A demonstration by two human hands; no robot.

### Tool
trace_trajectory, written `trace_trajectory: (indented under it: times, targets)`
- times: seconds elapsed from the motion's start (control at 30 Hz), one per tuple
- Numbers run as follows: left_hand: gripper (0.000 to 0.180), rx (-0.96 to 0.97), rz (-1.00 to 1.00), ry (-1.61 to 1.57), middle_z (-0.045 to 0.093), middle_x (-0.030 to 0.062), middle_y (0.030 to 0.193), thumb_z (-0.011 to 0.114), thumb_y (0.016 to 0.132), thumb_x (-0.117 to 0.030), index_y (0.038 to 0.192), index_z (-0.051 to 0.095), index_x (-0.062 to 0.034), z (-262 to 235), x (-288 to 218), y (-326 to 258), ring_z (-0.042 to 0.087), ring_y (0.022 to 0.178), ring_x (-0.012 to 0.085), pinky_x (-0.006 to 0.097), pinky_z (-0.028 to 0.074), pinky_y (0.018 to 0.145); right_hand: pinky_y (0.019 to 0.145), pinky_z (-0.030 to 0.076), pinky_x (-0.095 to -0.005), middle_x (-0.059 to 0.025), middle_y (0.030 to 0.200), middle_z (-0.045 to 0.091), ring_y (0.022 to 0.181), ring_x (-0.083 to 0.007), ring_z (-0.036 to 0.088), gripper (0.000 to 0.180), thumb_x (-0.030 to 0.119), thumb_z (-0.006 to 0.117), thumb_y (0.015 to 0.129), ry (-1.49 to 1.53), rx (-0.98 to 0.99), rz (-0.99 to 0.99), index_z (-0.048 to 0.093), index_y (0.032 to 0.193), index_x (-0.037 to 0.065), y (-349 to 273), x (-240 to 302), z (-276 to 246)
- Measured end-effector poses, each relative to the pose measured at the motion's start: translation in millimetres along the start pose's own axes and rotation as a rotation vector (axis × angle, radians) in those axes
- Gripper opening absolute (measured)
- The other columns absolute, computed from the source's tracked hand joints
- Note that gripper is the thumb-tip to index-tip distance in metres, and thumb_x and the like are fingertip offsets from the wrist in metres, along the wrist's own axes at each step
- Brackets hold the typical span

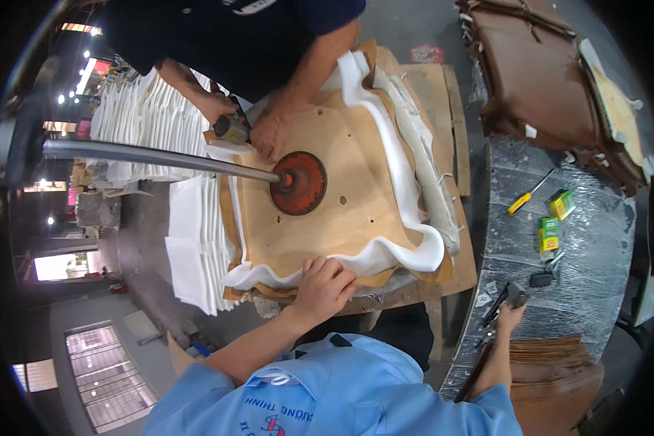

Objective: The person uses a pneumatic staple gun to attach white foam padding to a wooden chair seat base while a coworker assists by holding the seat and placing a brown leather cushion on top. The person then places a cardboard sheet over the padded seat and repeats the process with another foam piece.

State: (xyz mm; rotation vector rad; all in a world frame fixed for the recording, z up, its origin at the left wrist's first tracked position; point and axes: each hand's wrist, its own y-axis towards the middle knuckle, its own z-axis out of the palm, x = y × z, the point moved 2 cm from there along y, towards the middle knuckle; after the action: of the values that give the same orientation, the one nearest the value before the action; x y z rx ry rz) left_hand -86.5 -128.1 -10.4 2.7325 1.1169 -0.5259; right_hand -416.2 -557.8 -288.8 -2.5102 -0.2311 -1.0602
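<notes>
A plywood seat panel [363,160] with several small holes lies in front of me. White padding [392,254] and brown cover material [378,280] fold up around its edges. My left hand [323,291] is closed on the padding at the near edge, its fingers bent over the rim. Out to the right, over the wrapped table, my right hand [511,317] grips a staple gun [514,295]. A round red press disc [298,183] on a metal rod [160,159] rests on the panel. Opposite, a co-worker's hand [270,136] touches the far edge, while their other hand holds another staple gun [231,128].
The plastic-wrapped table [588,254] holds a yellow-handled screwdriver [525,198], small green-yellow boxes [549,234] and a dark small block [541,280]. Brown upholstered pieces [538,80] lie at the far right, brown sheets [552,370] nearer. White padding sheets [192,247] are stacked left.
</notes>
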Motion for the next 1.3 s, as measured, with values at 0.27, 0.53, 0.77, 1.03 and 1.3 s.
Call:
trace_trajectory:
  times: [0.27, 0.53, 0.77, 1.03, 1.3]
  targets:
    - [0.017, -0.147, 0.155, -0.097, 0.063, 0.004, 0.087, 0.083, 0.09, -0.025, 0.082, 0.076, -0.0116, 12, 22, 13, 0.057, 0.092, 0.0284, 0.046, 0.041, 0.087, 0.087, 0.053, -0.03, -0.0015, 0.114, 0.069, 0.1, -0.0133, 0.065, 0.043, 0.012, 0.089, 0.094, 0.511, 0.184, -0.022, 0.068, 0.131, 0.006, -130, 152, -39]
    - [0.024, -0.106, 0.201, -0.192, 0.072, 0.0058, 0.084, 0.08, 0.092, -0.031, 0.084, 0.082, -0.0083, 13, 29, 31, 0.062, 0.097, 0.0292, 0.048, 0.043, 0.09, 0.071, 0.056, -0.0325, -0.0034, 0.102, 0.073, 0.081, -0.0139, 0.069, 0.049, 0.014, 0.088, 0.092, 0.376, 0.715, -0.119, 0.069, 0.135, 0.0, -253, 298, -9]
    - [0.024, -0.058, 0.167, -0.178, 0.075, 0.0062, 0.087, 0.078, 0.094, -0.033, 0.087, 0.085, -0.0105, 13, 45, 36, 0.063, 0.102, 0.03, 0.049, 0.043, 0.092, 0.059, 0.054, -0.0312, -0.0022, 0.087, 0.072, 0.066, -0.0115, 0.065, 0.03, 0.017, 0.086, 0.097, 0.086, 0.828, -0.208, 0.072, 0.118, 0.001, -262, 374, 54]
    - [0.025, -0.004, 0.016, -0.286, 0.076, 0.007, 0.091, 0.077, 0.095, -0.034, 0.091, 0.086, -0.0112, 22, 58, 44, 0.062, 0.107, 0.0301, 0.05, 0.042, 0.095, 0.057, 0.054, -0.0312, -0.0028, 0.088, 0.072, 0.064, -0.0115, 0.064, 0.031, 0.017, 0.086, 0.097, -0.141, 0.867, -0.148, 0.073, 0.119, 0.0, -251, 433, 82]
    - [0.023, -0.068, -0.011, -0.279, 0.073, 0.0071, 0.097, 0.08, 0.092, -0.033, 0.093, 0.084, -0.0102, 22, 56, 44, 0.06, 0.111, 0.0309, 0.049, 0.043, 0.097, 0.052, 0.05, -0.0322, -0.0019, 0.08, 0.07, 0.06, -0.0115, 0.062, 0.03, 0.016, 0.085, 0.096, -0.239, 0.852, -0.176, 0.074, 0.119, 0.0, -242, 451, 101]
